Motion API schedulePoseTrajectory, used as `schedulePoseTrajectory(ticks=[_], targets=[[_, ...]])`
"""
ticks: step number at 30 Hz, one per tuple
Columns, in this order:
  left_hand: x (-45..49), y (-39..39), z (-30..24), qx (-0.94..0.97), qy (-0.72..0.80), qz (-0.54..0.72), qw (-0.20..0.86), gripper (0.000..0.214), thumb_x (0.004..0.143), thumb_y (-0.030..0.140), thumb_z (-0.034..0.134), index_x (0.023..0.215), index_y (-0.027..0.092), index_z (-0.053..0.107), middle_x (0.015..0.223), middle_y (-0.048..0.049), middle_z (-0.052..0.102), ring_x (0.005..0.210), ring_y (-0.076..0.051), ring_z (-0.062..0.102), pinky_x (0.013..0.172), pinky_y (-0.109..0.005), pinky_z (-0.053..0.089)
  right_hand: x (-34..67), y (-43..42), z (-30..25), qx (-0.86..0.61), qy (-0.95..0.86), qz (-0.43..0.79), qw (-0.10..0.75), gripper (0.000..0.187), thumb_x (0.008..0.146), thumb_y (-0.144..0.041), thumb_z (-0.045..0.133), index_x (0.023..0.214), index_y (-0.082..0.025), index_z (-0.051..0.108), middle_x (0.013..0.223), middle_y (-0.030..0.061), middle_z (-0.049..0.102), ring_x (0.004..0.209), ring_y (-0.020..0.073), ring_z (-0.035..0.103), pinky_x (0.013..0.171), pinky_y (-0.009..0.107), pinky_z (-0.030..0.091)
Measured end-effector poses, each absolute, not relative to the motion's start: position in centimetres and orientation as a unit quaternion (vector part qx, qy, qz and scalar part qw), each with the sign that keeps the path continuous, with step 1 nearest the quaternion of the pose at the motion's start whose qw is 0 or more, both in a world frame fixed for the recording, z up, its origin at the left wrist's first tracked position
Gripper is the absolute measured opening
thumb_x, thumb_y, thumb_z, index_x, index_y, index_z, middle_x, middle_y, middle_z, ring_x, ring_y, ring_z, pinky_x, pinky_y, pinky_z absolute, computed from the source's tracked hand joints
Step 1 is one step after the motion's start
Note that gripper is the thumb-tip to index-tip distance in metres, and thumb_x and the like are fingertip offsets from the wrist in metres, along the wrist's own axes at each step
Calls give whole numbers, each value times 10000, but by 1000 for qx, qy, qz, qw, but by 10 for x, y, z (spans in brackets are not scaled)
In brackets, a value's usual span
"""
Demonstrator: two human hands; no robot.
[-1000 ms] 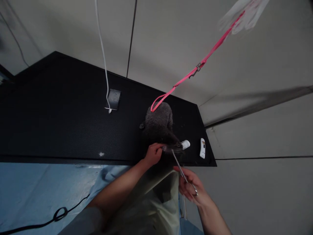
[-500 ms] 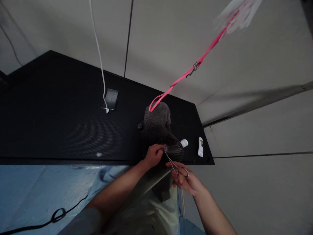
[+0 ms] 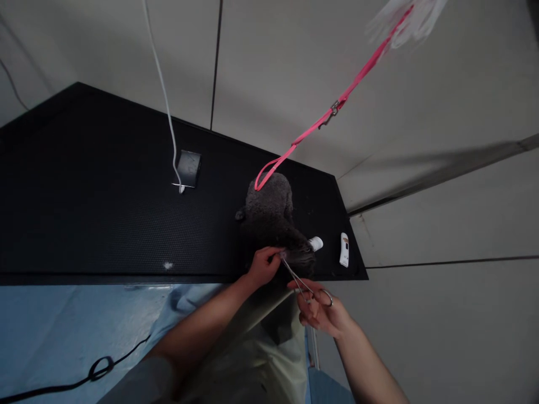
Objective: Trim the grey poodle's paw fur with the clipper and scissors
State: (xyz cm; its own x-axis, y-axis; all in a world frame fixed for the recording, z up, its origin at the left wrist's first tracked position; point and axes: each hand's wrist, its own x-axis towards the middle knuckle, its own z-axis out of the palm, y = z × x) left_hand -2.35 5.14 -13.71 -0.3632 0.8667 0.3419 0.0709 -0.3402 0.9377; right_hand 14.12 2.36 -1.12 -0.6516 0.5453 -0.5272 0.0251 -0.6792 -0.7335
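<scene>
Head view: my left hand pinches the small grey curly-coated dog at the black table's near edge; my right hand grips slim metal scissors, tips touching its fur.

Head view, looking down, table near
</scene>
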Motion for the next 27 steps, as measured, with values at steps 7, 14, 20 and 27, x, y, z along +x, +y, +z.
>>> schedulePoseTrajectory(ticks=[7, 14, 20, 27], targets=[[-22, 51, -136, 481, 494, 660, 299, 252, 767, 98, 523, 921, 168, 710, 857, -54, 729, 770, -158, 666, 724, -295, 536, 136, 29, -18, -429, -386, 802, 152, 451, 767, -405, 646, 1140, -156, 592, 554, -54, 565, 338, 29, 413, 477, 225, 469], [-22, 52, -136, 483, 493, 658, 302, 248, 766, 99, 535, 922, 171, 714, 815, -45, 727, 725, -149, 653, 688, -281, 524, 142, 21, -18, -446, -404, 784, 153, 490, 724, -399, 703, 1134, -158, 584, 521, -75, 530, 301, 0, 306, 374, 171, 289], [-21, 52, -137, 475, 501, 657, 304, 255, 769, 98, 523, 915, 175, 718, 786, -39, 724, 709, -140, 647, 685, -272, 518, 147, 28, -22, -433, -399, 794, 148, 475, 745, -410, 663, 1134, -148, 590, 538, -50, 550, 323, 25, 369, 395, 189, 312], [-22, 52, -136, 469, 504, 656, 309, 275, 751, 75, 518, 910, 176, 718, 801, -39, 725, 717, -142, 647, 675, -269, 518, 143, 34, -19, -445, -400, 789, 139, 486, 718, -403, 704, 1121, -152, 601, 545, -54, 549, 330, 12, 340, 412, 191, 309]])
